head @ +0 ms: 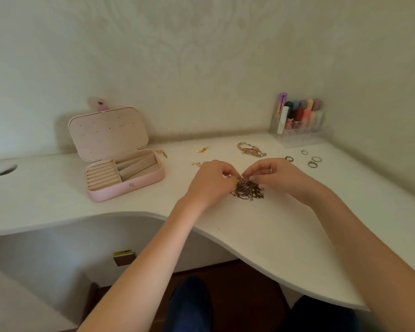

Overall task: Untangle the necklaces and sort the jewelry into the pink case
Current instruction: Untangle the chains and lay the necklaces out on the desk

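A tangled heap of thin metal necklaces (248, 192) lies on the white desk (261, 231) in front of me. My left hand (213, 179) and my right hand (276, 174) meet just above its top, each pinching a bit of chain with the fingertips. The pink case (127, 188) stands open at the left, its lid (108, 133) upright and its ring rolls and compartments bare. Behind the hands lie bracelets (250, 149), a gold earring (201, 149), another gold piece (162, 153) beside the case, and several rings (313, 162) at the right.
A clear organiser (297, 121) holding coloured tubes stands in the back right corner against the wall. A round cable hole (4, 170) is in the desk at far left. The desk's front edge curves inward over my knees.
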{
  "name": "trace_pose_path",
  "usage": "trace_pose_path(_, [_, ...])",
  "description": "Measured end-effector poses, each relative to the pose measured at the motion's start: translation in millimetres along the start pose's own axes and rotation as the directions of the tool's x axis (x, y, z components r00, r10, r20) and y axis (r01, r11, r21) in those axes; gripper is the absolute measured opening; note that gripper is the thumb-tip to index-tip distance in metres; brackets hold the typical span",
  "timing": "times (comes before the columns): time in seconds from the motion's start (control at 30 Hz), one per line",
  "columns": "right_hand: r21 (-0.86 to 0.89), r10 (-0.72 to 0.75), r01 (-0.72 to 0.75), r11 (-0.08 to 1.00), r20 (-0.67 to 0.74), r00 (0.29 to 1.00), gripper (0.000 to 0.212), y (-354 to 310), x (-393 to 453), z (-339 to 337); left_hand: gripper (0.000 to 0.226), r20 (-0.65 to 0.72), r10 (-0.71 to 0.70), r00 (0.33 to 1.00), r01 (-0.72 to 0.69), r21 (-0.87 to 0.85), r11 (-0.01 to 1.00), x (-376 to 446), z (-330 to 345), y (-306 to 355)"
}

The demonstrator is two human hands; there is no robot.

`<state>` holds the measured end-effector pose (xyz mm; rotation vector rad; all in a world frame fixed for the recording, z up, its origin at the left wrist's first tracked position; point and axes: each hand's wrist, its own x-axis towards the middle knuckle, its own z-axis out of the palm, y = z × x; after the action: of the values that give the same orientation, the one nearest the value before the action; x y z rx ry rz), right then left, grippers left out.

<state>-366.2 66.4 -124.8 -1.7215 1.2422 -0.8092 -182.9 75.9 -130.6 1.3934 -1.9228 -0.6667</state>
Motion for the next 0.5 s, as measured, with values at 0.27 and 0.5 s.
trace_pose_path(0.27, [-0.406, -0.167, 0.068, 0.911, -0.214, 0.962, 0.022, 22.9, -4.0, 13.6, 0.020, 0.038, 0.263, 0.964, -0.263, 0.279, 0.924, -26.6, 15.9, -12.9])
trace_pose_path(0.5, [-0.394, -0.272, 0.141, 0.908, -0.300, 0.914, 0.023, 17.7, -14.0, 16.7, 0.014, 0.015, 0.331, 0.943, -0.324, 0.258, 0.910, -27.1, 14.2, -18.7])
